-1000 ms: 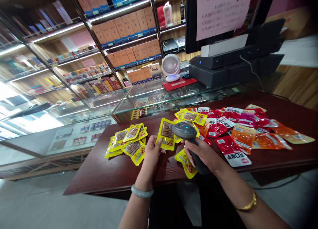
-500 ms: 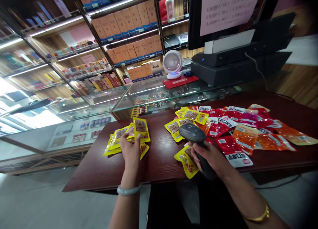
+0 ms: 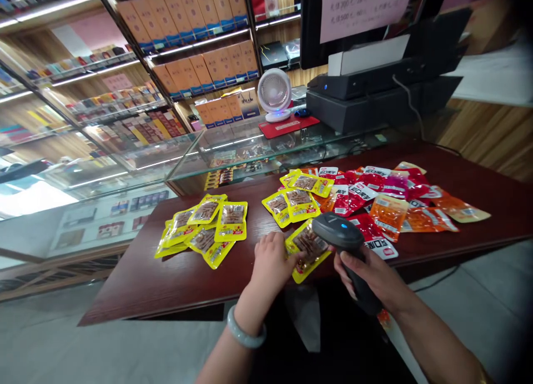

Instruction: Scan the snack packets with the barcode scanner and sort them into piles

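Observation:
My right hand [image 3: 370,273] is wrapped round the handle of a dark grey barcode scanner [image 3: 339,231], its head above the right edge of a yellow snack packet [image 3: 306,248]. My left hand [image 3: 272,262] is at that packet's left edge, thumb reaching over it and fingers lying beside it on the table. The thumb is apart from the fingers, and no firm grip shows. A group of yellow snack packets [image 3: 204,226] overlaps on the left of the table. More yellow packets [image 3: 291,203] lie behind the one at my left hand.
Red and orange snack packets [image 3: 389,212] spread over the right of the dark red table [image 3: 137,278]. Behind stand a glass display case [image 3: 233,142], a white fan [image 3: 275,92] on a red mat and a black monitor [image 3: 312,34]. Boxes line the shelves.
My left hand has left a yellow packet on the left group and moved right to the packet near the scanner. The scanner remains in my right hand. The view has shifted slightly.

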`<state>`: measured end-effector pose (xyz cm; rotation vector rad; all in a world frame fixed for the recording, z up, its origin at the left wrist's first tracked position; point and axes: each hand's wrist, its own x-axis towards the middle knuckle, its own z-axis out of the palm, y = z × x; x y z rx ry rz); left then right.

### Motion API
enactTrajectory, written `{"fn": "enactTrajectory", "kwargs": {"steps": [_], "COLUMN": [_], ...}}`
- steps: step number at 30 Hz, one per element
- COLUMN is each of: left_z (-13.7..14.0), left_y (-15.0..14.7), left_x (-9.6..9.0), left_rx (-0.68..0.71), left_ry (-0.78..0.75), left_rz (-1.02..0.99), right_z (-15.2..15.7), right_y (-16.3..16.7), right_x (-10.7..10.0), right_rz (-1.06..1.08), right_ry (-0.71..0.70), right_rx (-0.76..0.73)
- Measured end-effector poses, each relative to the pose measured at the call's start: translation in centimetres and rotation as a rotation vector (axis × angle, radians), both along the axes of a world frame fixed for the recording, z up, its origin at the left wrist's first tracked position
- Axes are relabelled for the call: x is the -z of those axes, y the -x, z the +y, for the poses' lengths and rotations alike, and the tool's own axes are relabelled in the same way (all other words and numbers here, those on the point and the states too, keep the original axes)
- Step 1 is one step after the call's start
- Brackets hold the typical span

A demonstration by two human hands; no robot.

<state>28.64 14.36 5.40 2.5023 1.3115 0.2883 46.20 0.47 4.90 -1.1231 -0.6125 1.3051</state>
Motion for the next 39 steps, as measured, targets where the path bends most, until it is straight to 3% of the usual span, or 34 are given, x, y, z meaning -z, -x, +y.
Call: {"fn": "enactTrajectory", "kwargs": {"steps": [4, 7, 16, 20, 24, 26, 29, 32, 36, 39], "left_z": [1.6, 2.4, 2.6, 5.0, 7.4, 7.5, 6.6, 5.7, 5.8, 6.6], "left_y": [1.7, 3.3, 5.3, 8.0, 9.9, 8.8, 4.8, -0.4, -5.4, -6.8], "left_x": [0.9, 1.4, 2.0, 1.4, -1.4, -2.8, -3.6, -3.0, -1.8, -1.3], "left_rx": [-0.098, -0.164, -0.236, -0.375, -0.632, -0.606, -0.385, -0.215, -0.178, -0.173], "left_ry": [0.207, 0.226, 0.227, 0.063, -0.387, -0.48, -0.364, -0.239, -0.179, -0.142], "left_rz": [-0.313, -0.529, -0.633, -0.637, -0.459, -0.379, -0.246, -0.048, 0.088, 0.079], "right_z": [-1.2, -1.2, -0.1, 0.3, 0.5, 0.5, 0.3, 0.0, -0.3, -0.6], "right_y": [0.4, 0.9, 2.4, 2.5, 2.2, 1.9, 1.4, 1.2, 0.9, 0.6], "right_x": [0.5, 0.7, 0.8, 1.1, 1.0, 0.9, 0.8, 1.0, 1.3, 1.4], "right_rz": [0.0, -0.043, -0.035, -0.041, -0.054, -0.062, -0.059, -0.042, -0.028, -0.01], "right_ry": [0.044, 0.033, -0.001, -0.011, -0.003, -0.002, 0.002, -0.003, -0.001, -0.01], "right_rx": [-0.03, -0.059, -0.18, -0.193, -0.175, -0.152, -0.109, -0.09, -0.065, -0.04]}}
